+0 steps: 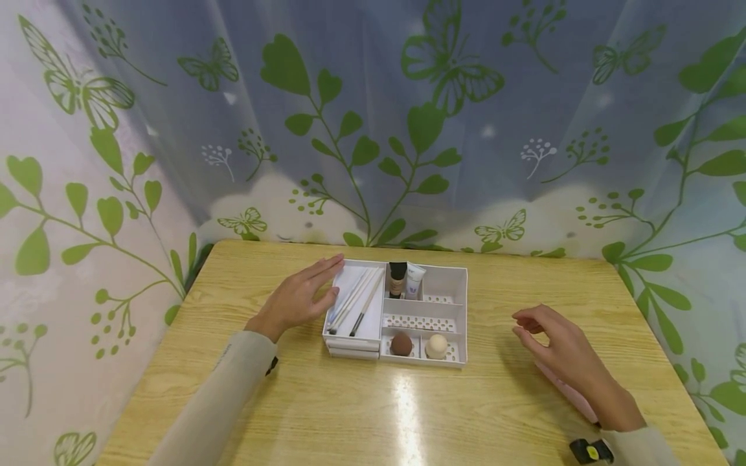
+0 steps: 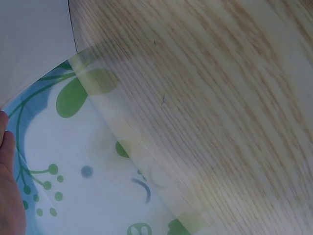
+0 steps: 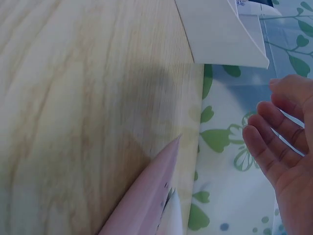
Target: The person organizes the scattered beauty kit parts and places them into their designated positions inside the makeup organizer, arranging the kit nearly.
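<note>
A white divided organizer box (image 1: 424, 364) lies on the table. My left hand (image 1: 300, 296) rests at its left edge with fingers extended, beside several makeup brushes (image 1: 367, 303) in the left tray. In the back compartment stand a black-capped bottle (image 1: 397, 281) and a white tube (image 1: 414, 279). A brown makeup sponge (image 1: 401, 344) and a cream one (image 1: 436, 346) occupy separate front compartments. To the right, my right hand (image 1: 568, 353) hovers with loosely bent fingers, holding nothing. Below it lies a pink, pointed pouch-like thing (image 3: 146, 191), mostly covered by the hand in the head view.
The wooden table (image 1: 303, 414) ends at the back against a curtain (image 1: 373, 162) printed with leaves and butterflies. More patterned fabric hangs at both sides. In the right wrist view, the organizer's white wall (image 3: 220, 34) stands near the table edge.
</note>
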`<state>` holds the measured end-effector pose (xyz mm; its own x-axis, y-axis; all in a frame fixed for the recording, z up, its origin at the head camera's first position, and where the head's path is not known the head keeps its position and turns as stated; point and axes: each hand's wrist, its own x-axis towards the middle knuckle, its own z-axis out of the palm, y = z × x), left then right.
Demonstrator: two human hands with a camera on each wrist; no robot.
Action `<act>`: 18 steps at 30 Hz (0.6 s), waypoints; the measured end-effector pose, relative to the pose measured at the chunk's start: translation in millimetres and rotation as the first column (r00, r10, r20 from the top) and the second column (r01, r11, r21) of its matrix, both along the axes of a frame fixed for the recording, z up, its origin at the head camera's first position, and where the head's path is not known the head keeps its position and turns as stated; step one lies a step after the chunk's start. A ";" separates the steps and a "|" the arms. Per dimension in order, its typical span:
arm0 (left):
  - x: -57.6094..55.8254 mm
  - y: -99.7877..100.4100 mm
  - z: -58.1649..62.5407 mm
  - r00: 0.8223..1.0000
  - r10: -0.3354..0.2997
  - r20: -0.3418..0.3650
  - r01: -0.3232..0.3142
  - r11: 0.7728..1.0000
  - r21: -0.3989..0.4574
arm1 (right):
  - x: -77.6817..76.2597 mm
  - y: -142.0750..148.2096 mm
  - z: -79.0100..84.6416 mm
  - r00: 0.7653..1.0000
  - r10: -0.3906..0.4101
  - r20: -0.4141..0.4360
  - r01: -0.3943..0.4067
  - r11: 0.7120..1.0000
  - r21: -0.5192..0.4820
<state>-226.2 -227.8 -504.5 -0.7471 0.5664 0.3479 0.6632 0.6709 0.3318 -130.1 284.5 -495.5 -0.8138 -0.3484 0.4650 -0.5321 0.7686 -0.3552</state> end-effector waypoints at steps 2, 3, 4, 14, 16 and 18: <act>0.3 -0.1 0.2 1.000 0.000 -0.005 0.000 1.000 0.004 | 1.8 3.3 -1.3 1.000 -0.004 0.003 0.004 1.000 -0.004; 0.4 -0.1 0.0 1.000 0.000 -0.006 0.000 1.000 0.005 | 2.6 5.0 -1.8 1.000 -0.005 0.001 0.005 1.000 -0.006; 0.6 -0.1 -0.1 1.000 0.000 -0.005 0.000 1.000 0.007 | 3.5 6.6 -2.4 1.000 -0.004 -0.001 0.004 1.000 -0.009; 1.6 0.1 0.6 1.000 0.005 0.016 -0.005 1.000 0.010 | 13.5 27.1 -12.4 0.999 -0.018 0.028 0.018 1.000 -0.016; 1.6 0.1 0.9 1.000 0.006 0.018 -0.006 1.000 0.010 | 15.9 32.3 -15.5 0.999 -0.026 0.046 0.027 1.000 -0.012; 1.5 -0.3 1.0 1.000 0.008 0.019 -0.008 1.000 0.009 | 18.3 37.0 -17.9 0.997 -0.034 0.063 0.035 0.999 -0.006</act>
